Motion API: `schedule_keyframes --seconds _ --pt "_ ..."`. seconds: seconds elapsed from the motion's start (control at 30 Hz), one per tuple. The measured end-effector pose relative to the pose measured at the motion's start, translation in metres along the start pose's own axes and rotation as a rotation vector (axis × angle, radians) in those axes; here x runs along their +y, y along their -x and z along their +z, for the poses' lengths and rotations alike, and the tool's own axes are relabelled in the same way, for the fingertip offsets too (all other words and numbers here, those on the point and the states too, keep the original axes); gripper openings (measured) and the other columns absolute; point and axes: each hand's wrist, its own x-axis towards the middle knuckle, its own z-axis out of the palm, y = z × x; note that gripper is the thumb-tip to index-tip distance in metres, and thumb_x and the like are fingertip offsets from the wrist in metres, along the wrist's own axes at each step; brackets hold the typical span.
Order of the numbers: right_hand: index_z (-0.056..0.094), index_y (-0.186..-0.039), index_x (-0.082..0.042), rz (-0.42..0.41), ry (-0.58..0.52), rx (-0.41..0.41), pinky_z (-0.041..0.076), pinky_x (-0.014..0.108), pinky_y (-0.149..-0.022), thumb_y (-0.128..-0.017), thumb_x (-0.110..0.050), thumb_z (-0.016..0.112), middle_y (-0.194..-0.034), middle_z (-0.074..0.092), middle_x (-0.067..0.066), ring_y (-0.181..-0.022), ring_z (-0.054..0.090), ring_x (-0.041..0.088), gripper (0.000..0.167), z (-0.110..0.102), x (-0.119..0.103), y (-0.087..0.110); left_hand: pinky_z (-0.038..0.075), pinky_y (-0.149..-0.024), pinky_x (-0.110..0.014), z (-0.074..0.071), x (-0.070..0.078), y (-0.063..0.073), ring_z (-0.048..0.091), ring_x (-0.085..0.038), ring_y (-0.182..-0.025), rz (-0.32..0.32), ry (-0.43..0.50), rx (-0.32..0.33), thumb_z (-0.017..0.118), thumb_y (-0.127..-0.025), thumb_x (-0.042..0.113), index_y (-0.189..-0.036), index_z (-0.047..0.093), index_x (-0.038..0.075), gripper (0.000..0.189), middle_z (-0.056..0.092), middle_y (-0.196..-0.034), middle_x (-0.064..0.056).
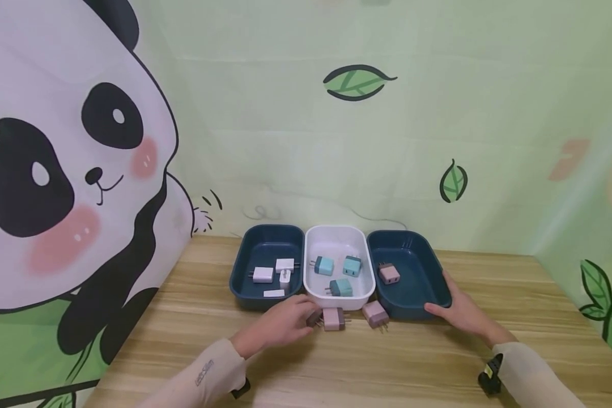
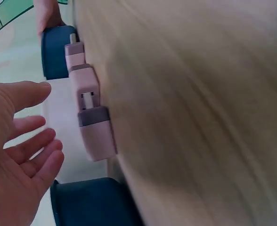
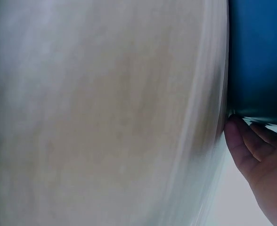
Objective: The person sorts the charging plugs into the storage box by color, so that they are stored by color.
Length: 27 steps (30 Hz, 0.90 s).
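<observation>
My left hand (image 1: 290, 320) hovers beside a row of pink plug chargers, its fingers apart and curving loosely in the left wrist view. The nearest pink charger (image 2: 98, 136) has a mauve end and is partly hidden by my fingers in the head view. Beside it lies a second pink charger (image 1: 332, 319), prongs pointing right. A third pink charger (image 1: 375, 314) sits tilted by the white tray's front right corner. My right hand (image 1: 461, 309) holds the front right corner of the right dark blue tray (image 1: 420, 283), thumb on its front wall. One pink charger (image 1: 389, 273) lies inside that tray.
The white tray (image 1: 339, 303) in the middle contains three turquoise chargers (image 1: 341, 288). On the left, another dark blue tray (image 1: 250, 294) has several white chargers (image 1: 263, 275). All three trays stand side by side on the wooden table (image 1: 336, 368), near the back wall (image 1: 296, 170).
</observation>
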Motion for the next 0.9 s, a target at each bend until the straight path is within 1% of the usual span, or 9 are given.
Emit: schedule_keyframes --seconds 0.1,0.23,0.47,0.6,0.7,0.8,0.9 --pt "-0.005 -0.151 -0.005 -0.004 0.001 0.001 0.026 0.068 -0.097 -0.084 -0.042 0.069 -0.148 0.016 0.035 -0.128 0.027 0.055 0.106 -0.001 0.0 -0.001 0.04 -0.099 -0.03 0.003 -0.002 0.003 0.051 -0.017 -0.115 -0.007 0.002 0.004 0.071 -0.083 0.018 -0.123 0.06 0.005 0.043 0.055 -0.125 -0.006" --pt "-0.005 -0.151 -0.004 -0.004 0.006 0.001 0.027 0.068 -0.097 -0.084 -0.042 0.069 -0.147 0.017 0.035 -0.127 0.028 0.055 0.106 -0.002 -0.002 0.0 0.037 -0.103 -0.033 0.007 -0.005 0.003 0.048 -0.021 -0.121 -0.015 0.012 -0.004 0.07 -0.085 0.015 -0.128 0.055 0.002 0.048 0.051 -0.131 -0.011" --pt "-0.003 -0.151 -0.005 -0.026 -0.005 0.009 0.027 0.068 -0.097 -0.084 -0.041 0.07 -0.148 0.018 0.034 -0.127 0.029 0.054 0.106 -0.001 -0.003 0.0 0.038 -0.102 -0.036 0.014 -0.011 0.002 0.047 -0.023 -0.12 -0.107 0.075 -0.05 0.067 -0.086 0.013 -0.132 0.05 0.002 0.051 0.046 -0.135 -0.015" --pt "-0.004 -0.151 -0.005 -0.017 -0.008 0.006 0.027 0.068 -0.096 -0.084 -0.041 0.07 -0.147 0.018 0.035 -0.127 0.029 0.054 0.106 0.0 -0.002 0.0 0.038 -0.102 -0.036 0.016 -0.015 0.0 0.047 -0.022 -0.119 -0.136 0.093 -0.066 0.067 -0.086 0.014 -0.136 0.046 0.001 0.055 0.044 -0.137 -0.015" --pt "-0.005 -0.151 -0.004 -0.006 -0.003 0.002 0.028 0.068 -0.096 -0.084 -0.041 0.069 -0.147 0.017 0.035 -0.127 0.028 0.055 0.107 0.0 -0.002 -0.001 0.039 -0.101 -0.037 0.018 -0.017 0.0 0.048 -0.022 -0.118 -0.13 0.092 -0.07 0.068 -0.086 0.013 -0.136 0.045 0.001 0.056 0.044 -0.137 -0.015" --pt "-0.004 -0.151 -0.004 -0.015 -0.006 0.007 0.027 0.068 -0.097 -0.084 -0.04 0.07 -0.147 0.018 0.035 -0.127 0.029 0.055 0.106 0.0 -0.002 -0.001 0.04 -0.1 -0.036 0.019 -0.018 0.0 0.049 -0.021 -0.115 -0.115 0.085 -0.072 0.068 -0.086 0.012 -0.136 0.046 0.0 0.056 0.044 -0.136 -0.015" --pt "-0.004 -0.151 -0.004 -0.021 -0.008 0.008 0.027 0.068 -0.097 -0.084 -0.04 0.07 -0.147 0.018 0.035 -0.126 0.029 0.055 0.106 0.0 -0.002 -0.001 0.042 -0.098 -0.033 0.02 -0.018 0.0 0.049 -0.017 -0.111 -0.109 0.072 -0.077 0.069 -0.086 0.013 -0.135 0.047 0.002 0.055 0.045 -0.132 -0.011"
